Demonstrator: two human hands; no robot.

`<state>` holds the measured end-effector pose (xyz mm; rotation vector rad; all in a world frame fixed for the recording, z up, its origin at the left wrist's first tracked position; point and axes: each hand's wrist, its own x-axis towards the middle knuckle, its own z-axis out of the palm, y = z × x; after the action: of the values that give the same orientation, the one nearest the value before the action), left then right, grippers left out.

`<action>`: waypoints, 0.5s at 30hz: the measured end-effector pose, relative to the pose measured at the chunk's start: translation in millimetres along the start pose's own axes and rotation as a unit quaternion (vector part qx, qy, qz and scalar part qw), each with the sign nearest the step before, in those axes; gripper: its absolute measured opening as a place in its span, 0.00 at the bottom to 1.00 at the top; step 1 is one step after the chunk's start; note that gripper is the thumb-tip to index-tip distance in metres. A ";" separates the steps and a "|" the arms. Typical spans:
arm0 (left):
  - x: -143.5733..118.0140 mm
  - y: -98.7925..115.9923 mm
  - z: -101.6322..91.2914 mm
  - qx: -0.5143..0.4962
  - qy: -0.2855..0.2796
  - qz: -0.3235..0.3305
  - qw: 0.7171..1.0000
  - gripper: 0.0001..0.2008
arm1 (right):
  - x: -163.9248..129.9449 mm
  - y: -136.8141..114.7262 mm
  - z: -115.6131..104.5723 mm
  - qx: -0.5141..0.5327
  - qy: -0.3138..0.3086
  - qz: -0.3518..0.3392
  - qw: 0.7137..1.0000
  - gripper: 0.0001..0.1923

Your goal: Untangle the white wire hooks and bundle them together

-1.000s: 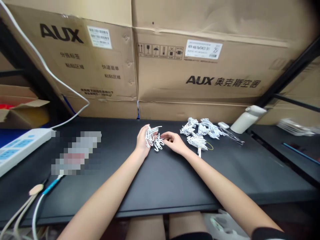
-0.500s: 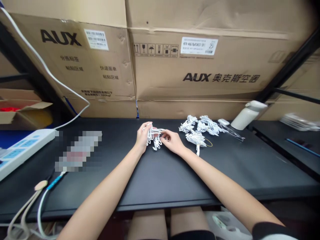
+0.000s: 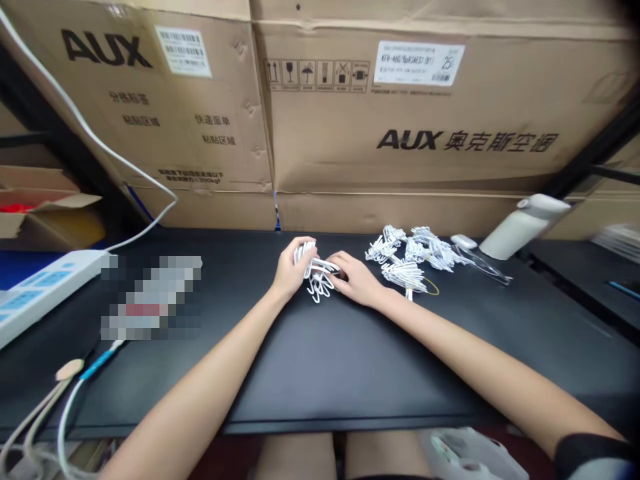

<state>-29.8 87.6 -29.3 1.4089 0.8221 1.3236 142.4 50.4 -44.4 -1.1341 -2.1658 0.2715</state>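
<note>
The right cardboard panel [image 3: 330, 147] is the biggest thing before me: it reads "AUX 奥克斯空调", with a row of handling icons, arrows, glass and umbrella among them. The black desk [image 3: 320, 387] stretches out in front of it. Joining its left edge is the left cardboard panel [image 3: 200, 160], printed "AUX", "分拣标签 粘贴区域", "快递面单 粘贴区域" and a smaller line ending in "300kgf". Left of the right panel, on the desk, lies a white power strip [image 3: 50, 293], and a pale bottle [image 3: 520, 230] is before that panel's right end.

My two hands are in front of the right panel's lower left corner. My left hand [image 3: 290, 270] grasps a bundle of white strands [image 3: 320, 268], bent into loops that stick out to the right and below. My right hand [image 3: 357, 280] has its fingers curled at the bundle's right side; I cannot tell whether they pinch any strands. More white bundles [image 3: 404, 275] lie before the panel's lower middle, a thin yellow loop [image 3: 435, 285] beside the nearest one.

High on the right panel, a white label [image 3: 419, 63] reads "KFR-46G/BpR3AES1(B1)" and "25". Smallest is a white case [image 3: 464, 242], near the panel's foot, between the bundles and the bottle.
</note>
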 end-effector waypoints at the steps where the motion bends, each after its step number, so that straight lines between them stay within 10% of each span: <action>1: -0.7 -0.2 0.3 0.014 -0.008 0.009 1.000 0.12 | -0.9 -0.5 -0.7 0.000 -0.001 0.004 1.000 0.11; 15: -14.7 5.9 11.1 -0.008 0.026 -0.032 0.999 0.11 | -4.8 0.5 0.2 0.029 0.020 0.077 0.996 0.11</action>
<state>-22.4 69.9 -27.0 1.3306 0.8827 1.3207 144.5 47.0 -47.0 -1.2655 -2.0251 0.3742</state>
